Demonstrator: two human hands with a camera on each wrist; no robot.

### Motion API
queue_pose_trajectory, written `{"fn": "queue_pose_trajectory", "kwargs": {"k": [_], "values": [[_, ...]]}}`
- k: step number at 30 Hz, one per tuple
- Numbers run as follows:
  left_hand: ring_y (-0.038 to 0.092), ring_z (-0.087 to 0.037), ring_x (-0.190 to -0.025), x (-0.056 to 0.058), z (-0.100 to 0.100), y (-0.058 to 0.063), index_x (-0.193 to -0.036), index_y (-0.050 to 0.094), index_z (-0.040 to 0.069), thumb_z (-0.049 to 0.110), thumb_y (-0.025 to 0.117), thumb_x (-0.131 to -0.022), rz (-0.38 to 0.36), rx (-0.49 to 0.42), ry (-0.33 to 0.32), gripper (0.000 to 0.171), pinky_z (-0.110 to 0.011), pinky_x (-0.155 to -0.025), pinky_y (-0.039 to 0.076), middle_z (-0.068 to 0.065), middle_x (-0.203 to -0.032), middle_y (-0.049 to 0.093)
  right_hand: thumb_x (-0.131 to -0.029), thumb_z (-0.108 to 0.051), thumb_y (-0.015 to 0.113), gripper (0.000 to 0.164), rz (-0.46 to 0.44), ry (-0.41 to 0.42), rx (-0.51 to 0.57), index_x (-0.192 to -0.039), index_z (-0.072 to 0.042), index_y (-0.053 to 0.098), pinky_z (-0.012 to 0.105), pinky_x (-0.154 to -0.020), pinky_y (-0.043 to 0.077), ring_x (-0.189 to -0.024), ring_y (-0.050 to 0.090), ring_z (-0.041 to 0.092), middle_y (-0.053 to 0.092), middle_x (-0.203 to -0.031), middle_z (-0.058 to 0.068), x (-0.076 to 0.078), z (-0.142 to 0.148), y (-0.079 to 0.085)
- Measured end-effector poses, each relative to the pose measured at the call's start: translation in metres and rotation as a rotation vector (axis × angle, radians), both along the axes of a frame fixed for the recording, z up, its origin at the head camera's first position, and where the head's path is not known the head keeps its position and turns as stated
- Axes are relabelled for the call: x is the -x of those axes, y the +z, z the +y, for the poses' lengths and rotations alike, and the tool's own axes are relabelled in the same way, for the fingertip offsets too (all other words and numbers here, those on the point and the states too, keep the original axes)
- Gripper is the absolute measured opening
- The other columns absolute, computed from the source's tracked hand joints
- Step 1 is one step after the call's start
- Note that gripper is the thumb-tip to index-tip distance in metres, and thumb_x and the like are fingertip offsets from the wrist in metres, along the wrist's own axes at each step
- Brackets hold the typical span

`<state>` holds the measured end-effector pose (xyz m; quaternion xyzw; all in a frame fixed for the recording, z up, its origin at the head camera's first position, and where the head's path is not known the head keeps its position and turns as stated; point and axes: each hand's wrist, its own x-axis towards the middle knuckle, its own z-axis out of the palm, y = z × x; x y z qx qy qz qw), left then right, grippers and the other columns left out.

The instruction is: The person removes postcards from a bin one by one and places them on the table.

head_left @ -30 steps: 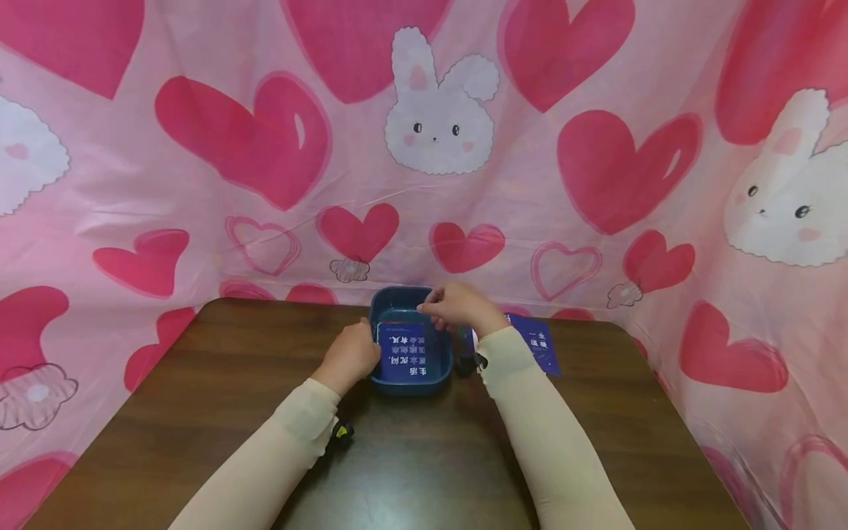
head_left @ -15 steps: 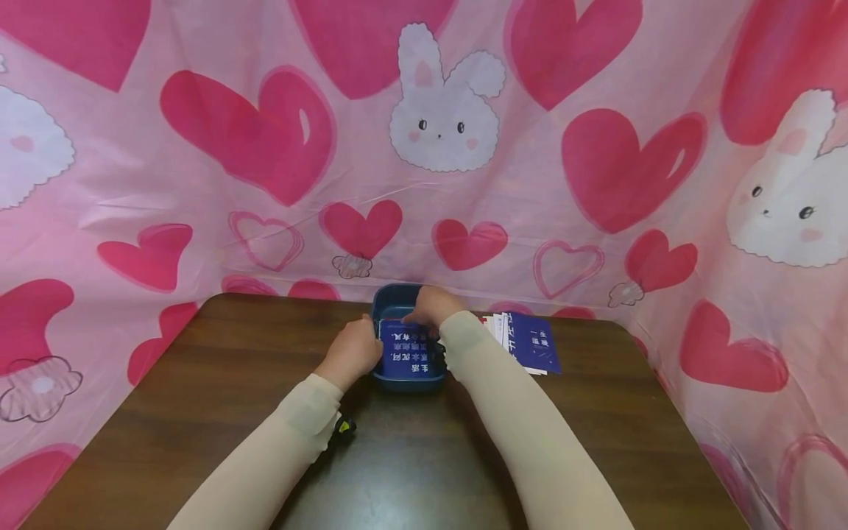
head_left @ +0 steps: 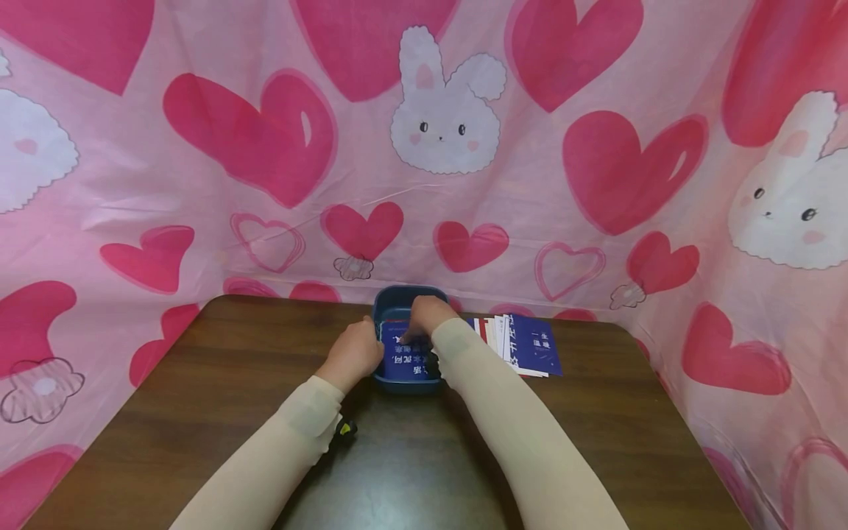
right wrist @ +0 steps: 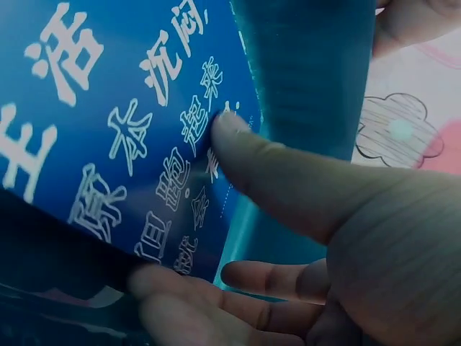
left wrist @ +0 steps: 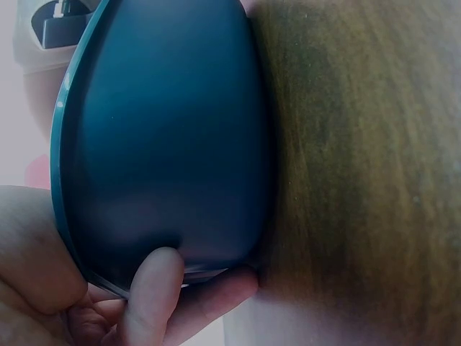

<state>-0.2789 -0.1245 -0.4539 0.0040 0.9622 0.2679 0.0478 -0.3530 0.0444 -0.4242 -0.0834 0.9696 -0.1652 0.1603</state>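
Observation:
A dark blue rectangular plastic tub stands at the far edge of the table. Inside it lies a blue card with white Chinese characters. My left hand grips the tub's left side; in the left wrist view its fingertips touch the outer wall. My right hand reaches into the tub. Seen from the right wrist, the right thumb lies on the printed face of the card, while the other fingers are at its lower edge, pinching it. What lies under the card is hidden.
Right of the tub, a fanned pile of blue and white cards lies on the brown wooden table. A pink curtain with hearts and rabbits hangs behind the table and along its sides.
The right hand has moved left and down from the tub's far right rim onto the card inside, uncovering more of the pile at right. The left hand keeps its hold.

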Motion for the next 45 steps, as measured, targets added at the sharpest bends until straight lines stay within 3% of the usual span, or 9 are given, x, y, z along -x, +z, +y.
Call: {"fn": "queue_pose_trajectory", "kwargs": {"k": [4, 8, 13, 20, 27, 34, 37, 41, 45], "values": [[0.076, -0.045, -0.129, 0.001, 0.001, -0.001, -0.166, 0.041, -0.018, 0.017, 0.062, -0.112, 0.003, 0.005, 0.001, 0.067, -0.063, -0.113, 0.06, -0.035, -0.161, 0.061, -0.088, -0.03, 0.1, 0.041, 0.063, 0.001, -0.006, -0.108, -0.001, 0.081, 0.036, -0.066, 0.066, -0.07, 0.074, 0.024, 0.079, -0.089, 0.011, 0.0, 0.003, 0.001], [0.073, -0.046, -0.134, 0.001, 0.001, -0.001, -0.167, 0.039, -0.016, 0.018, 0.062, -0.113, -0.024, -0.006, 0.011, 0.068, -0.063, -0.113, 0.06, -0.034, -0.165, 0.057, -0.085, -0.026, 0.101, 0.041, 0.105, 0.001, -0.001, -0.11, 0.0, 0.082, 0.042, -0.077, 0.069, -0.078, 0.076, 0.027, 0.081, -0.093, 0.011, 0.005, 0.006, 0.003], [0.073, -0.046, -0.136, 0.002, 0.001, -0.002, -0.167, 0.041, -0.016, 0.017, 0.062, -0.113, -0.032, -0.006, 0.015, 0.067, -0.063, -0.114, 0.059, -0.034, -0.164, 0.058, -0.079, -0.027, 0.104, 0.041, 0.17, 0.056, 0.01, -0.1, 0.0, 0.081, 0.041, -0.075, 0.067, -0.074, 0.073, 0.024, 0.08, -0.087, 0.01, 0.029, 0.014, -0.005], [0.073, -0.045, -0.135, 0.003, 0.002, -0.001, -0.168, 0.039, -0.015, 0.017, 0.062, -0.113, -0.038, -0.009, 0.021, 0.068, -0.064, -0.114, 0.059, -0.033, -0.166, 0.057, -0.084, -0.023, 0.103, 0.036, 0.06, 0.017, 0.144, -0.092, -0.001, 0.075, 0.038, -0.065, 0.067, -0.066, 0.08, 0.027, 0.075, -0.077, 0.011, 0.033, 0.021, 0.01], [0.073, -0.046, -0.134, 0.002, 0.002, -0.001, -0.169, 0.039, -0.013, 0.018, 0.064, -0.113, -0.051, -0.024, 0.027, 0.07, -0.063, -0.115, 0.058, -0.032, -0.167, 0.056, -0.087, -0.035, 0.1, 0.039, 0.036, -0.017, 0.191, -0.079, -0.008, 0.073, 0.036, -0.059, 0.063, -0.062, 0.073, 0.024, 0.069, -0.067, 0.006, 0.064, 0.038, -0.02], [0.073, -0.043, -0.128, 0.002, 0.002, -0.002, -0.168, 0.039, -0.015, 0.017, 0.061, -0.112, -0.034, -0.006, 0.037, 0.068, -0.063, -0.117, 0.058, -0.033, -0.165, 0.058, -0.1, -0.032, 0.087, 0.041, 0.012, -0.061, 0.35, -0.078, -0.012, 0.06, 0.036, -0.073, 0.066, -0.075, 0.069, 0.022, 0.067, -0.081, 0.006, 0.022, 0.054, 0.021], [0.073, -0.043, -0.129, 0.002, 0.002, -0.002, -0.167, 0.04, -0.016, 0.017, 0.061, -0.112, -0.027, -0.005, 0.034, 0.068, -0.063, -0.118, 0.057, -0.033, -0.164, 0.058, -0.104, -0.032, 0.083, 0.037, 0.006, -0.072, 0.431, -0.082, -0.01, 0.063, 0.037, -0.082, 0.068, -0.085, 0.07, 0.022, 0.072, -0.095, 0.008, 0.014, 0.069, 0.029], [0.073, -0.045, -0.131, 0.001, 0.003, -0.001, -0.168, 0.039, -0.015, 0.017, 0.062, -0.112, -0.036, -0.024, 0.034, 0.068, -0.064, -0.117, 0.057, -0.034, -0.165, 0.056, -0.106, -0.035, 0.081, 0.023, -0.022, -0.098, 0.539, -0.109, -0.011, 0.079, 0.042, -0.091, 0.07, -0.098, 0.076, 0.026, 0.078, -0.115, 0.013, 0.011, 0.096, 0.031], [0.072, -0.046, -0.134, 0.0, 0.003, -0.001, -0.17, 0.038, -0.012, 0.017, 0.063, -0.113, -0.051, -0.047, 0.044, 0.069, -0.064, -0.116, 0.057, -0.033, -0.169, 0.054, -0.109, -0.031, 0.078, 0.035, -0.025, -0.156, 0.691, -0.132, -0.006, 0.077, 0.041, -0.087, 0.072, -0.096, 0.08, 0.025, 0.081, -0.119, 0.016, 0.012, 0.125, 0.027]]}}
